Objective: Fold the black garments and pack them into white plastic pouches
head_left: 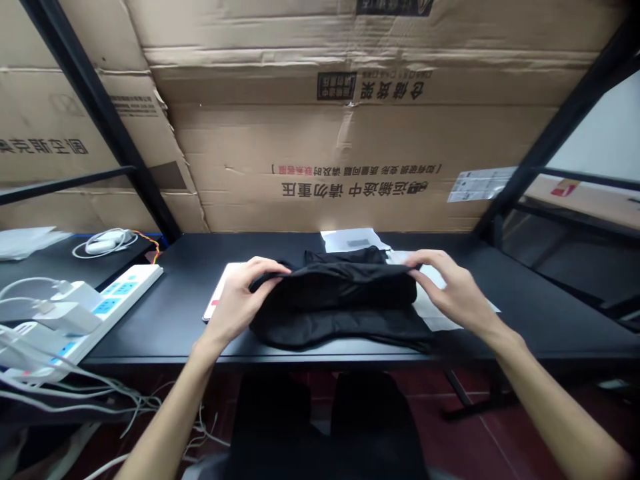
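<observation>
the bare left hand (239, 301) gripped, half closed, the left end of a soft black folded cloth (340, 287), and the bare right hand (450, 287) pinched its right edge; the cloth lay on a black tabletop (530, 327), before a brown cardboard sheet (350, 153).

Words Printed Upside Down on Brown Cardboard (350, 153)

Big black Chinese words are printed upside down across the far side of the brown cardboard. They are read as 运输途中 请勿重压, which means "do not press hard while this is moved". A thin line of small words (355, 170) is set just above them, with a bit of red, but it is too small to be read in full. Higher up, more dark words (390, 90) are printed beside a small black box (337, 86) of tiny print. More upside-down words (43, 147) are seen on the cardboard at far left. A white label (480, 185) is stuck on at right, and its print is too small to be read.
</observation>
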